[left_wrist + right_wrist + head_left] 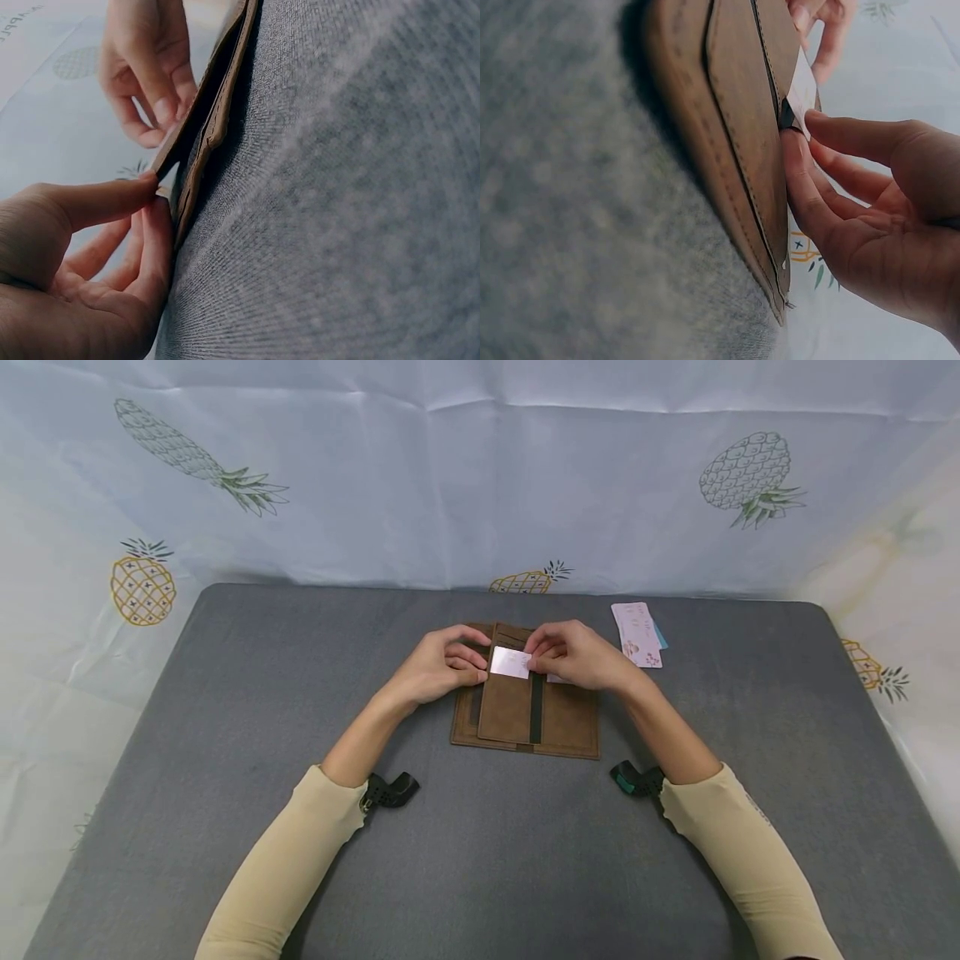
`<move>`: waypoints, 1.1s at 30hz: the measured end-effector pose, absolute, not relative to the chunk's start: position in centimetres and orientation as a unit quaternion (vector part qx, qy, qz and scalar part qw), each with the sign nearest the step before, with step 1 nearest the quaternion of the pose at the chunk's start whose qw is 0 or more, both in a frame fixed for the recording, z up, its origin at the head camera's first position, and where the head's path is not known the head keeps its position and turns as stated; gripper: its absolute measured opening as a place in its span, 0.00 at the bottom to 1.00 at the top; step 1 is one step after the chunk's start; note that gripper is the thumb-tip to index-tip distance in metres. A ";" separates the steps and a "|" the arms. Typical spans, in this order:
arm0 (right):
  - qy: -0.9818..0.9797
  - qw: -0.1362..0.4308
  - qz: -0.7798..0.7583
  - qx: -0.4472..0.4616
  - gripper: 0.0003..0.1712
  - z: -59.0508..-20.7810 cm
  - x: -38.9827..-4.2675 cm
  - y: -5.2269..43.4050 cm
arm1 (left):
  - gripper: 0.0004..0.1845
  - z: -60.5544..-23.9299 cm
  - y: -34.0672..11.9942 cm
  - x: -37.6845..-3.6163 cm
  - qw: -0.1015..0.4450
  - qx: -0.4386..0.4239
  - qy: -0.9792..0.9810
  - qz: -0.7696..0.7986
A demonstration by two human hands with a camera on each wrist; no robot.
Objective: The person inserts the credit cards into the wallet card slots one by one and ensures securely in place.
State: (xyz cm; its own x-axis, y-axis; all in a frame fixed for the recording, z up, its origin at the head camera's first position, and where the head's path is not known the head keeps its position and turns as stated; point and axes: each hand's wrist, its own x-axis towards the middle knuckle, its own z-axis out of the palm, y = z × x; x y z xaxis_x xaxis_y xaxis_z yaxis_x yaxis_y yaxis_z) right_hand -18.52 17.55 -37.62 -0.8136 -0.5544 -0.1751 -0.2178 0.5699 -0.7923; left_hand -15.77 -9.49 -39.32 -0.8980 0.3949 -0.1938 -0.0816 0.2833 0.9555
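A pale card (510, 662) is pinched at its ends by the left hand (438, 666) and right hand (573, 653), evidently steadied squarely over the open brown wallet (525, 710) at mid-table.

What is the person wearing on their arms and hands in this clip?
Both arms wear long, close-fitting cream sleeves ending at mid-forearm with uneven cuffs. A small black clip sits at the left cuff, a black and green one at the right. Hands are bare: no gloves or rings visible.

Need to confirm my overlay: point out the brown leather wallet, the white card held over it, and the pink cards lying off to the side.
brown leather wallet (508, 714), head view, middle flap.
white card (509, 662), head view, card face.
pink cards (637, 633), head view, top card.
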 end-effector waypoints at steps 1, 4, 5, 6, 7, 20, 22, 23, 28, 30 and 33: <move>0.860 0.207 -0.406 -0.228 0.09 -37.6 -18.5 17.6 | 0.25 -39.3 -9.5 -15.7 0.202 0.102 0.776 0.589; 0.857 0.211 -0.406 -0.237 0.08 -37.7 -18.6 17.7 | 0.25 -39.3 -9.5 -15.7 0.203 0.101 0.776 0.588; 0.854 0.215 -0.407 -0.241 0.09 -37.7 -18.6 17.7 | 0.25 -39.3 -9.5 -15.7 0.204 0.101 0.776 0.588; 0.852 0.219 -0.408 -0.245 0.09 -37.8 -18.7 17.8 | 0.25 -39.3 -9.6 -15.7 0.204 0.100 0.776 0.589; 0.849 0.224 -0.408 -0.249 0.10 -37.8 -18.7 17.9 | 0.25 -39.4 -9.5 -15.7 0.205 0.100 0.775 0.589; 0.833 0.230 -0.382 -0.327 0.16 -37.9 -18.9 18.2 | 0.24 -39.4 -9.6 -15.6 0.205 0.107 0.777 0.586; 0.833 0.234 -0.379 -0.329 0.16 -37.9 -18.9 18.2 | 0.24 -39.4 -9.6 -15.6 0.204 0.107 0.778 0.584; 0.832 0.237 -0.378 -0.330 0.16 -37.9 -18.9 18.2 | 0.24 -39.4 -9.7 -15.6 0.204 0.108 0.779 0.583; 0.833 0.251 -0.370 -0.325 0.17 -37.8 -18.7 18.1 | 0.23 -39.5 -9.7 -15.6 0.203 0.109 0.782 0.580; 0.834 0.258 -0.368 -0.321 0.16 -37.7 -18.6 18.1 | 0.23 -39.5 -9.6 -15.6 0.203 0.110 0.781 0.580; 0.834 0.267 -0.365 -0.316 0.16 -37.6 -18.4 18.1 | 0.23 -39.6 -9.6 -15.7 0.202 0.112 0.780 0.581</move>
